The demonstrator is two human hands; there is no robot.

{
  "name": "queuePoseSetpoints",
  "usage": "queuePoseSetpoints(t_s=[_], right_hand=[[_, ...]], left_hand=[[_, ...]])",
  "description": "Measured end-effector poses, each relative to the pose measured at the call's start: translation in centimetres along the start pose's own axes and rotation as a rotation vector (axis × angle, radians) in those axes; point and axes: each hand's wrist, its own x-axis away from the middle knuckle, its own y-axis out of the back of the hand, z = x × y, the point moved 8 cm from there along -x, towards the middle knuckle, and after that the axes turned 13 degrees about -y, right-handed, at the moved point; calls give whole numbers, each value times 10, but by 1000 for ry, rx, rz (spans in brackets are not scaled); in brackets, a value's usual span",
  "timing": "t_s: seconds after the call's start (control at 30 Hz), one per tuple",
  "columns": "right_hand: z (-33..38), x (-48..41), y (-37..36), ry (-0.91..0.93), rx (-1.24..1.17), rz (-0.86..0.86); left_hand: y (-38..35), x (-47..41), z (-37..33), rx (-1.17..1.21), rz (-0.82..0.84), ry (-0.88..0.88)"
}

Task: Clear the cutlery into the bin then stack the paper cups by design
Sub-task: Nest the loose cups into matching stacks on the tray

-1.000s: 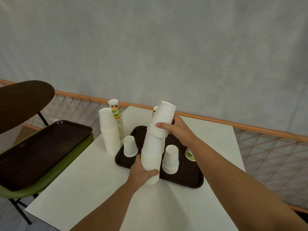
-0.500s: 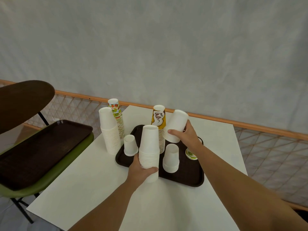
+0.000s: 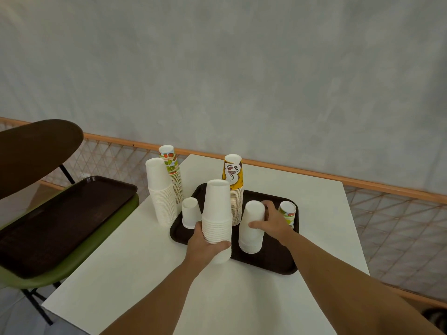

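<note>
At the brown tray (image 3: 266, 262), your L hand (image 3: 205, 245) grips a tall white cup stack (image 3: 216, 209); R hand (image 3: 273, 222) clasps shorter stack (image 3: 251, 226).

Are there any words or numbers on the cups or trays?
No readable words or numbers anywhere.
Yellow paper cup stack: only a brown swirly drawing.
Tall green-and-red patterned paper cup stack: pictures only; any print too blurred.
Small green-and-red patterned paper cup on the dark brown plastic tray: too blurred to read.
Tall white paper cup stack in the left hand, short white paper cup stack in the right hand: blank.
</note>
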Motion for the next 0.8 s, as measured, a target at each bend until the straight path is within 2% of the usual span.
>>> queuePoseSetpoints(t_s=[0.27,0.4,0.5,0.63,0.8], right_hand=[[10,1,12,-14,-44,47],[37,8,25,53,-174,41],[63,19,26,112,-229,112],[82,31,8,158,-143,313],[90,39,-3,177,-31,348]], left_hand=[[-6,-3,-4,2,11,5],[-11,-5,-11,25,22,-19],[-14,-6,-18,38,25,-38],[-17,-10,-24,78,8,-49],[-23,-15,-34,19,28,-80]])
